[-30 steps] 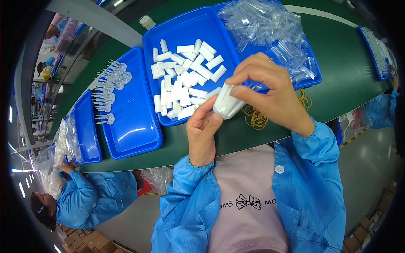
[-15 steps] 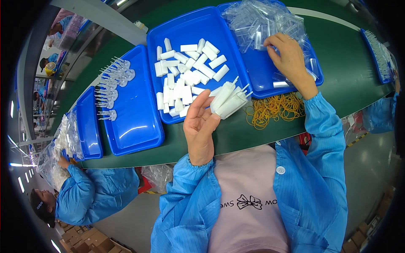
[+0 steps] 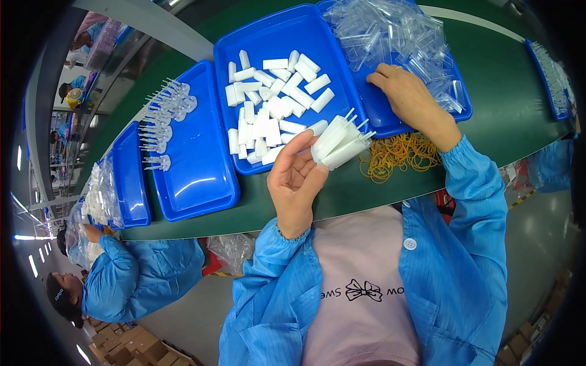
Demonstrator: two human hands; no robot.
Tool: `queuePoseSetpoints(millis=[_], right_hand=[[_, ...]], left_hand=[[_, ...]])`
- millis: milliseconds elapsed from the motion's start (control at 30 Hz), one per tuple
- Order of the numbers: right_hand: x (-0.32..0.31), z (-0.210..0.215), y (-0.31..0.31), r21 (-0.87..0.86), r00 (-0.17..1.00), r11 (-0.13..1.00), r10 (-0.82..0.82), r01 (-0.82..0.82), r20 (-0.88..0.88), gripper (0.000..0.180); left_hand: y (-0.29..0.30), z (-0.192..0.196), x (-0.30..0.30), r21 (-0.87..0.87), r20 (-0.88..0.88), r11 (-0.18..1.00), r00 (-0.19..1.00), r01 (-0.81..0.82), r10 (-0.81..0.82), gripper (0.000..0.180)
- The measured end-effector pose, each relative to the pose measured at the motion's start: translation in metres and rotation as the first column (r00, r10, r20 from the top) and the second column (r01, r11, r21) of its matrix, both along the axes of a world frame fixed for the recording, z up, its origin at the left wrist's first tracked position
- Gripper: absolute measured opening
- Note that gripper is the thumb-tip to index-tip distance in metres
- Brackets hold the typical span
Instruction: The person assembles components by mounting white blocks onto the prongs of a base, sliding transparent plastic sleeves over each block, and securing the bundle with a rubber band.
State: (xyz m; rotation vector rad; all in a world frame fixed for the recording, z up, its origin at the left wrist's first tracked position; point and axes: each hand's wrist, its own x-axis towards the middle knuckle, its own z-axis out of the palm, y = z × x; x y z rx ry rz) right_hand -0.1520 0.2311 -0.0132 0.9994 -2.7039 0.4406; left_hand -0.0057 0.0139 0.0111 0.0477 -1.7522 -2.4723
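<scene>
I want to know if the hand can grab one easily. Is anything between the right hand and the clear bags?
Nothing visible. The right hand already rests on the blue tray, with its fingers at the edge of the clear bags. The left hand holds a white bundle off to the side.

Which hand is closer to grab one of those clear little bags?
The right hand. It already rests on the pile of clear bags in the blue tray, while the left hand is busy holding a bundle of white pieces.
</scene>
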Motion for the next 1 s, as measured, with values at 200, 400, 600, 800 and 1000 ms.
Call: queuePoseSetpoints(millis=[200, 400, 600, 800, 1000], right_hand=[[0.006, 0.014, -0.010, -0.337, 1.000, 0.941, 0.013, -0.012, 0.001, 0.023], [0.036, 0.069, -0.011, -0.883, 0.731, 0.331, 0.502, 0.332, 0.463, 0.016], [0.065, 0.086, -0.012, -0.921, 0.764, 0.289, 0.521, 0.261, 0.380, 0.024], [0.072, 0.079, -0.021, -0.883, 0.809, 0.390, 0.410, 0.261, 0.420, 0.026], [0.072, 0.077, -0.018, -0.871, 0.745, 0.322, 0.457, 0.370, 0.485, 0.025]], left_hand=[[-0.003, -0.004, 0.003, -0.117, -0.040, 0.992, 0.999, -0.036, 0.032, 0.050], [-0.002, -0.006, 0.001, -0.387, -0.232, 0.902, 0.967, -0.193, 0.107, 0.046], [-0.003, -0.004, 0.003, -0.498, -0.333, 0.812, 0.932, -0.305, 0.146, 0.044], [-0.009, 0.000, 0.007, -0.598, -0.349, 0.753, 0.935, -0.275, 0.064, 0.046], [-0.009, 0.003, 0.007, -0.612, -0.431, 0.717, 0.901, -0.333, 0.050, 0.044]])
